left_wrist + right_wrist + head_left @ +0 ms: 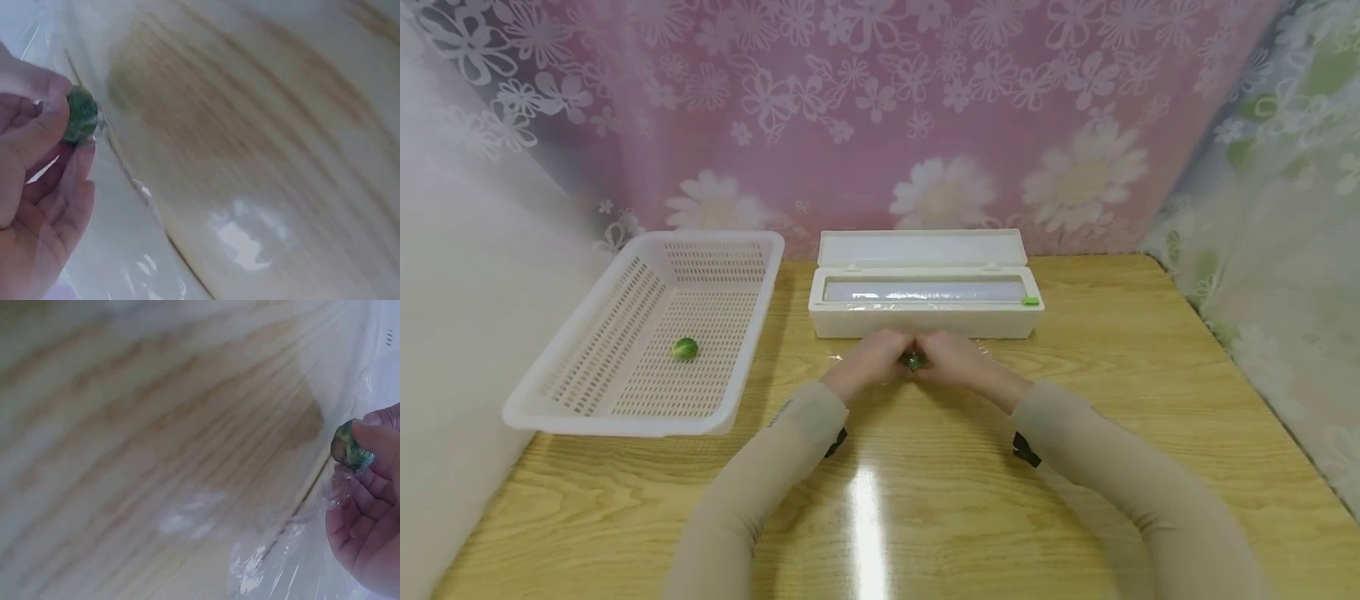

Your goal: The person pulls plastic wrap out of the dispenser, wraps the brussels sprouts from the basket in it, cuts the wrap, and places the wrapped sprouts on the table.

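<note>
In front of the cling film dispenser (925, 325), both hands meet at a small Brussels sprout (913, 361). My left hand (868, 362) pinches it between thumb and fingers, with the other fingers curled below. From the other side my right hand (953, 360) grips the same sprout, its thumb on top in the right wrist view. Clear cling film (287, 569) lies around the sprout and stretches from the hands toward the box. The sprout's cut stem end (338, 450) shows in the right wrist view. How tightly the film wraps it cannot be told.
On the left stands a white plastic basket (617, 428) with one Brussels sprout (684, 349) inside. The dispenser's lid (922, 248) is raised, showing the film roll (925, 291). A green slide cutter (1030, 301) sits at its right end. Floral curtains (850, 125) border the wooden table (970, 517).
</note>
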Demonstrator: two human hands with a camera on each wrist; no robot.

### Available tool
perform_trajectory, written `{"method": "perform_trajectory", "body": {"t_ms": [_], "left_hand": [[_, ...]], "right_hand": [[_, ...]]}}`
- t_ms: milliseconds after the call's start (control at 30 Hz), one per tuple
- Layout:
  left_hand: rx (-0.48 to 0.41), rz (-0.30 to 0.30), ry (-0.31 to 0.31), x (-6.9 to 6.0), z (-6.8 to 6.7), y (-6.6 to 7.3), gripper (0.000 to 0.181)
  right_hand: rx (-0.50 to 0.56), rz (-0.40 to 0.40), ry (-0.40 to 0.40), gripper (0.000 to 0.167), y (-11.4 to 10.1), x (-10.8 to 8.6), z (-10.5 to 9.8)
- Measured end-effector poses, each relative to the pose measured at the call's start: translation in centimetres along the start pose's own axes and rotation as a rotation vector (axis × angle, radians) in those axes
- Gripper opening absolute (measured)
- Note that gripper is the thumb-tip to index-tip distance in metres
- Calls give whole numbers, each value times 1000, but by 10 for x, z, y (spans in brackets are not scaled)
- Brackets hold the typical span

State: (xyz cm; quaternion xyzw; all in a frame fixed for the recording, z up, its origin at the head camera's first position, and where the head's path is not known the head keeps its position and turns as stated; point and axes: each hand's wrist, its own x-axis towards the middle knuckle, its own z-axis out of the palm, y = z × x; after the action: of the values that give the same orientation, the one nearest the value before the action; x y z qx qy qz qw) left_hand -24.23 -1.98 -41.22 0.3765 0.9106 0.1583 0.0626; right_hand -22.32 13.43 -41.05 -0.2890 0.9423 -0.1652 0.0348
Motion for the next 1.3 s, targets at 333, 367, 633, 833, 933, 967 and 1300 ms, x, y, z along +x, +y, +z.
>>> {"method": "perform_trajectory", "body": {"t_ms": [333, 367, 633, 833, 933, 967, 1300], "left_hand": [[-59, 22, -118, -12, -4, 5, 17], [-62, 27, -142, -14, -3, 5, 17], [-138, 12, -166, -23, 0, 6, 23], [-72, 36, -187, -27, 1, 13, 33], [-81, 40, -195, -26, 2, 17, 26], [-87, 41, -198, -26, 2, 17, 23], [-263, -30, -213, -24, 7, 5, 24]], "right_hand": [[22, -52, -58, 19, -4, -14, 0], [28, -54, -71, 20, -4, -15, 2], [123, -65, -145, 18, -4, -19, 5], [309, -79, -270, 15, 2, -21, 5], [314, -84, -279, 16, 3, -24, 3], [284, -80, -262, 17, 3, -25, 2], [-34, -87, -55, 20, -15, -32, 1]]}}
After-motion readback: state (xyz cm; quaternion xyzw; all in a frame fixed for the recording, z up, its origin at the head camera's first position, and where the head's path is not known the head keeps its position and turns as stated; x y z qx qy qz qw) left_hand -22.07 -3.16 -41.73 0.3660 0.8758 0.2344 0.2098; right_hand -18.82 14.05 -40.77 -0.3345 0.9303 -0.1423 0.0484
